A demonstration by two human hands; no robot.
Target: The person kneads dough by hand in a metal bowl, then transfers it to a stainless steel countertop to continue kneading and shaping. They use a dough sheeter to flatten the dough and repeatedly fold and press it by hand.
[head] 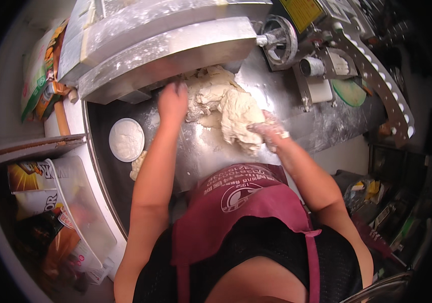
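Observation:
A large mass of pale, sticky dough (212, 89) lies on the steel worktop (201, 151), partly beneath the front edge of a floury steel machine housing (170, 49). One thick lump of it (240, 119) bulges toward me on the right. My right hand (271, 130), smeared with dough, grips that lump by its right side. At the dough's left edge is my left hand (173, 102), slightly blurred, with its fingers curled and partly hidden; whether they hold dough is unclear. A white bowl of flour (126, 139) stands to the left, beside a small dough piece (138, 165).
A handwheel (279, 39) juts from the machine's right side. Farther right are a perforated curved metal bar (380, 81) and a green round disc (349, 92). Plastic packages (45, 72) and a translucent bin (87, 204) stand on the left.

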